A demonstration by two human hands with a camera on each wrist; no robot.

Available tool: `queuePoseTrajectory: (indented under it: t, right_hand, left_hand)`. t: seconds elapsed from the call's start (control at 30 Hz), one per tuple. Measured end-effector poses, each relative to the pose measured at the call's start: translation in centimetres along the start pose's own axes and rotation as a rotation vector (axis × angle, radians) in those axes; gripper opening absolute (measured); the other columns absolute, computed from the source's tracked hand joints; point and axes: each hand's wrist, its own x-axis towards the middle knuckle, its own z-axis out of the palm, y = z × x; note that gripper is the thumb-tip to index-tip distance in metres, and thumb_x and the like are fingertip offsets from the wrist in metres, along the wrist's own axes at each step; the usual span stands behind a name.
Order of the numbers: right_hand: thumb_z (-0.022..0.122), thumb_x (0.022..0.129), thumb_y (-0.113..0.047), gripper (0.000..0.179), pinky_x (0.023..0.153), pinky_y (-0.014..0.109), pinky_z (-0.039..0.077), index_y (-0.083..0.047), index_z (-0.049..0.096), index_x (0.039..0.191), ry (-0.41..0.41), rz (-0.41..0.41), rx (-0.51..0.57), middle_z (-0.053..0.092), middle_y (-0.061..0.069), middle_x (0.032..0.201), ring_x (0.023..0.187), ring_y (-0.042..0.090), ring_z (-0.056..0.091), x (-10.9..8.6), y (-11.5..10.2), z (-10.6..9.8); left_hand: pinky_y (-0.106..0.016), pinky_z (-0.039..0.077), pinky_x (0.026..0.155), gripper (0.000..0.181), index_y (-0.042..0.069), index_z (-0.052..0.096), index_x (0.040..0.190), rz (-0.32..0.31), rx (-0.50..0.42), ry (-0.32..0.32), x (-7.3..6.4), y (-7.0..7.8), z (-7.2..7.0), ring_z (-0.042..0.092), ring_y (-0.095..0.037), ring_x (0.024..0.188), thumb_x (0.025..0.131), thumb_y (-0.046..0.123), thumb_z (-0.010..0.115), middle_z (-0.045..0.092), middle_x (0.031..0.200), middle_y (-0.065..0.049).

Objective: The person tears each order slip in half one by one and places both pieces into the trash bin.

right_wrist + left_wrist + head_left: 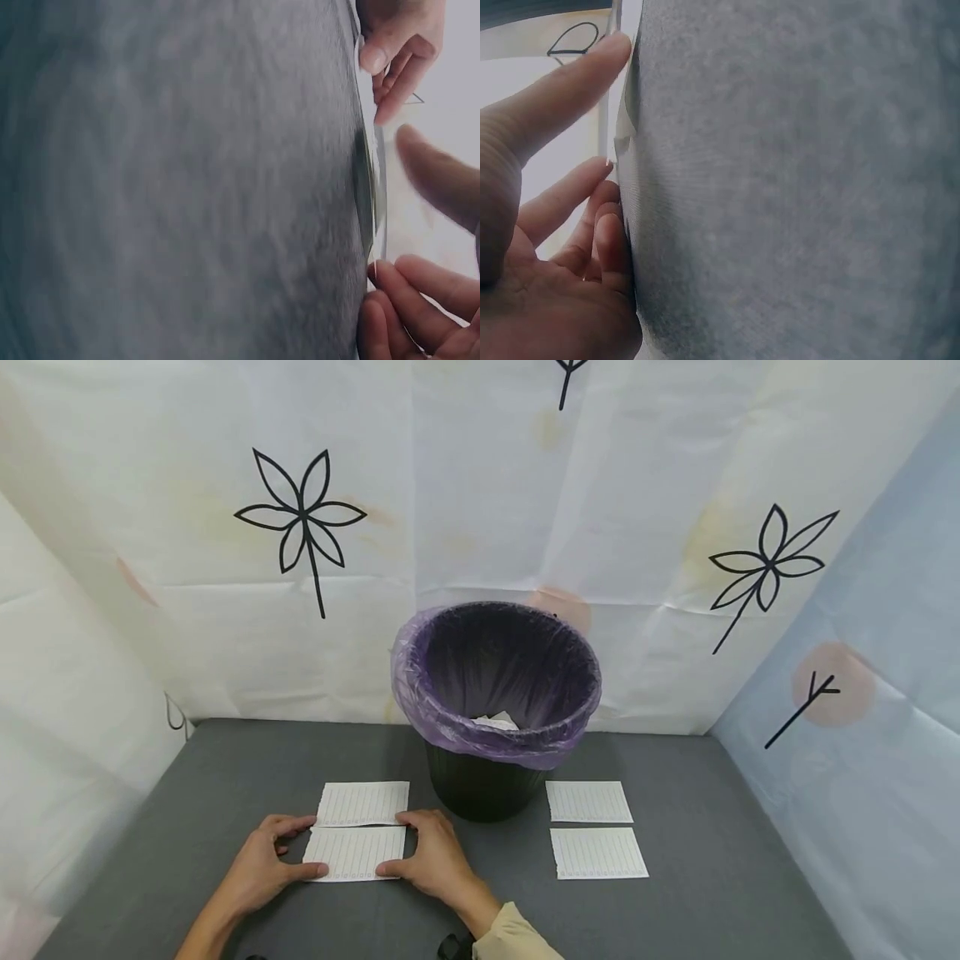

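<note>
Two small lined paper sheets lie one behind the other left of centre in the head view, a near sheet (354,852) and a far sheet (364,802), with a thin dark gap between them. My left hand (255,870) rests at their left side, its thumb on the near sheet's lower left corner and its index fingertip by the far sheet's left edge. On the opposite side, my right hand (442,864) has its thumb at the near sheet's lower right corner and its index fingertip where the two sheets meet. In the left wrist view, the left thumb (570,86) stretches out straight over a lifted paper edge.
A dark bin (483,789) with a purple bag (438,710) over its rim stands at the table's back, white paper (498,721) inside. Right of it lie another far sheet (588,802) and near sheet (600,853) on the grey table (720,835). Patterned cloth (480,485) hangs behind.
</note>
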Motion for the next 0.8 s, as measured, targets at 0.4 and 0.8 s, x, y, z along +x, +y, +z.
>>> queuePoseTrajectory:
  t: [0.4,0.8]
  right_hand:
    - [0.098,0.064,-0.018,0.068,0.098,0.03,0.044,-0.006,0.069,0.124,-0.019,-0.048,-0.068,0.062,-0.004,0.112,0.107,0.013,0.05,0.0,0.1,0.8]
    - [0.097,0.064,-0.016,0.065,0.092,0.028,0.045,-0.005,0.071,0.123,-0.032,-0.058,-0.049,0.057,-0.004,0.105,0.101,0.013,0.046,-0.1,0.0,0.6]
  left_hand:
    - [-0.029,0.052,0.078,0.064,-0.001,0.073,0.112,-0.022,0.059,-0.011,0.2,0.6,0.0,0.058,-0.031,0.104,0.06,0.023,0.099,0.058,0.116,-0.017]
    - [-0.029,0.046,0.072,0.036,0.002,0.07,0.1,-0.09,0.063,-0.048,0.7,1.4,0.0,0.055,-0.017,0.085,0.074,0.015,0.091,0.065,0.091,-0.001]
